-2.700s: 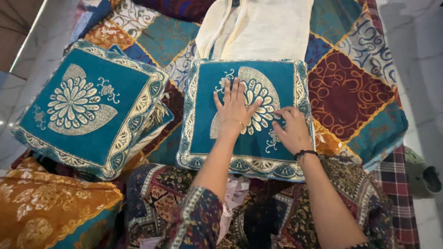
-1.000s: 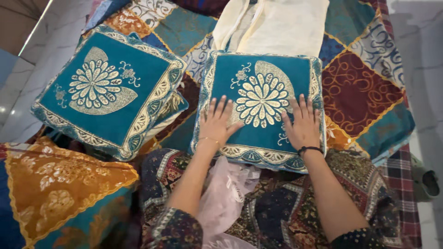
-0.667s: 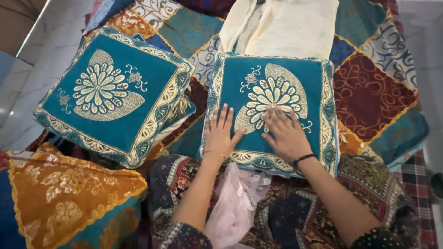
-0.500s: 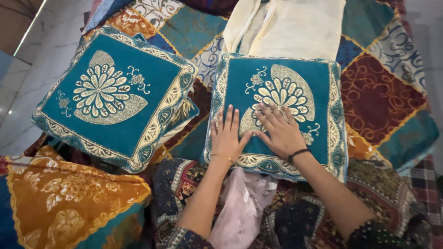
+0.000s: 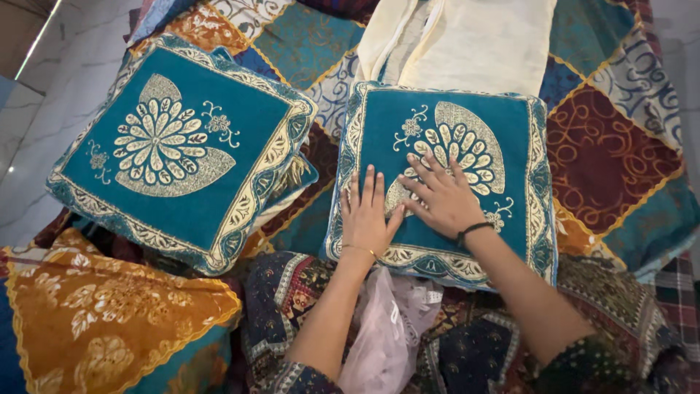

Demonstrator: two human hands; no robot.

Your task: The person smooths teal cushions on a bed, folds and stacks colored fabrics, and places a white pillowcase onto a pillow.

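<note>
A: What is shown on the teal cushion [image 5: 467, 153] nearest the person?

B: Both hands are laid flat on its near half. The left hand [image 5: 366, 219] is spread open, palm down, grasping nothing, close to the cushion's near-left border. The right hand [image 5: 442, 195] is likewise open and pressed flat, its fingers splayed over the lower part of the cream fan-and-flower motif.

A: What is changed from a second earlier?

B: The right hand is brought in from the cushion's right side to its middle, so that the two hands, formerly set apart, now lie just beside each other, thumbs nearly touching. The cushion itself is unmoved on the patchwork quilt [image 5: 605, 146].

A: What is implied for the work?

B: A smoothing stroke across the cover is judged to be in hand, with the surface already lying flat.

A: What surrounds the cushion?

B: A second teal cushion [image 5: 182, 146] is seen to its left, cream fabric [image 5: 474, 44] beyond its far edge, a pale plastic bag [image 5: 386, 328] just below its near edge.
</note>
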